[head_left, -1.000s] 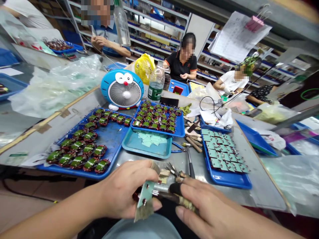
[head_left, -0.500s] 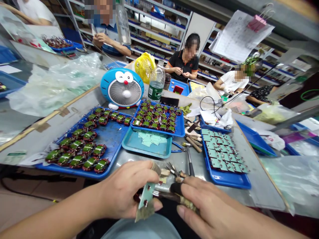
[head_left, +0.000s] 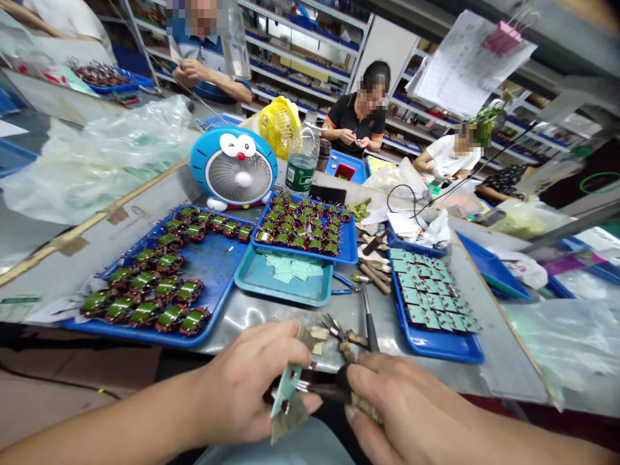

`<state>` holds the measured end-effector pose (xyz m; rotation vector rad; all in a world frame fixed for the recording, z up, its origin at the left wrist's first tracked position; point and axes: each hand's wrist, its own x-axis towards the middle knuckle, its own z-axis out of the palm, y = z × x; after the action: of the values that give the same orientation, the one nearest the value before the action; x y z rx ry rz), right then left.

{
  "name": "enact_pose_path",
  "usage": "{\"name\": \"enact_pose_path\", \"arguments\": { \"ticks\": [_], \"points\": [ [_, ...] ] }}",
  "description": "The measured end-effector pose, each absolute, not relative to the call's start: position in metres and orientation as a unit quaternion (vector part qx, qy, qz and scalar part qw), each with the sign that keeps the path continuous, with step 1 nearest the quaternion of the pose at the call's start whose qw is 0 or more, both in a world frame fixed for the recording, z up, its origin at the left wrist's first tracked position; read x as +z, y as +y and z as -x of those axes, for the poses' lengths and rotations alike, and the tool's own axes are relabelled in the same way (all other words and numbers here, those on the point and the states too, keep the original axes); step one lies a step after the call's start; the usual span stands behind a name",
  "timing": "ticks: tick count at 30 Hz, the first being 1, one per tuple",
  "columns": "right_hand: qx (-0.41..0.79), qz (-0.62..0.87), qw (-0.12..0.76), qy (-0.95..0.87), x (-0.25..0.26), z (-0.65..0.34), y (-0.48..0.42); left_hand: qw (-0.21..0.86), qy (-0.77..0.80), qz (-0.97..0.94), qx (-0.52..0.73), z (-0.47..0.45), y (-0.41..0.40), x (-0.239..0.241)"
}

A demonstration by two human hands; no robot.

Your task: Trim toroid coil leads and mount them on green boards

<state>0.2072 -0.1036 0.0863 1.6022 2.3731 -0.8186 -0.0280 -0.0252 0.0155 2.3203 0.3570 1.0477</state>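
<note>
My left hand (head_left: pixel 247 381) is closed around a small part with a pale green board (head_left: pixel 285 391) on its face; most of the part is hidden by my fingers. Tape or cloth covers the index finger and thumb. In my right hand (head_left: pixel 402 403) is a dark hand tool (head_left: pixel 329 391) with a wrapped grip, its exact kind unclear. The tool's front end meets the thin metal wires sticking out of the board. Just beyond my hands, pliers-like tools (head_left: pixel 339 330) and a black-handled tool (head_left: pixel 370 326) lie on the metal bench.
At left is a blue tray (head_left: pixel 220 274) of green-topped wound coils; a smaller coil tray (head_left: pixel 349 248) overlaps a teal tray (head_left: pixel 261 284) of pale green pieces. A right-hand tray (head_left: pixel 448 345) carries board-topped parts. A blue fan (head_left: pixel 201 161) and bottle (head_left: pixel 300 165) stand behind. Co-workers sit opposite.
My right hand and the tool have shifted slightly, and the tool hides more of the wires. The board has turned a little in my left hand. The whole view has moved slightly.
</note>
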Motion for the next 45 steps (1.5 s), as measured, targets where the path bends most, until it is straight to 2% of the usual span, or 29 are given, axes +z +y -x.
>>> {"name": "enact_pose_path", "arguments": {
  "ticks": [5, 9, 12, 19, 21, 27, 29, 35, 45],
  "points": [
    [-0.236, -0.541, 0.075, 0.804, 0.088, -0.204, -0.102, 0.277, 0.152, -0.859, 0.403, 0.03, -0.027, 0.012],
    [-0.31, -0.531, 0.073, 0.785, 0.089, -0.207, -0.102, 0.316, 0.137, -0.845, 0.408, 0.03, -0.028, 0.015],
    [-0.307, -0.525, 0.058, 0.791, 0.087, -0.209, -0.102, 0.347, 0.14, -0.838, 0.397, 0.029, -0.028, 0.015],
    [-0.262, -0.547, 0.054, 0.793, 0.086, -0.205, -0.102, 0.221, 0.137, -0.876, 0.405, 0.028, -0.025, 0.013],
    [-0.26, -0.548, 0.064, 0.792, 0.088, -0.204, -0.102, 0.213, 0.137, -0.882, 0.398, 0.026, -0.024, 0.015],
    [-0.29, -0.543, 0.073, 0.784, 0.083, -0.206, -0.103, 0.343, 0.135, -0.843, 0.393, 0.023, -0.025, 0.012],
    [-0.294, -0.542, 0.067, 0.784, 0.082, -0.206, -0.102, 0.335, 0.134, -0.846, 0.392, 0.023, -0.022, 0.011],
    [-0.243, -0.557, 0.003, 0.794, 0.086, -0.216, -0.102, 0.308, 0.096, -0.847, 0.422, 0.029, -0.005, 0.009],
    [-0.088, -0.522, -0.188, 0.828, 0.028, -0.221, -0.111, 0.47, 0.201, -0.75, 0.42, 0.023, -0.02, 0.005]
  ]
}}
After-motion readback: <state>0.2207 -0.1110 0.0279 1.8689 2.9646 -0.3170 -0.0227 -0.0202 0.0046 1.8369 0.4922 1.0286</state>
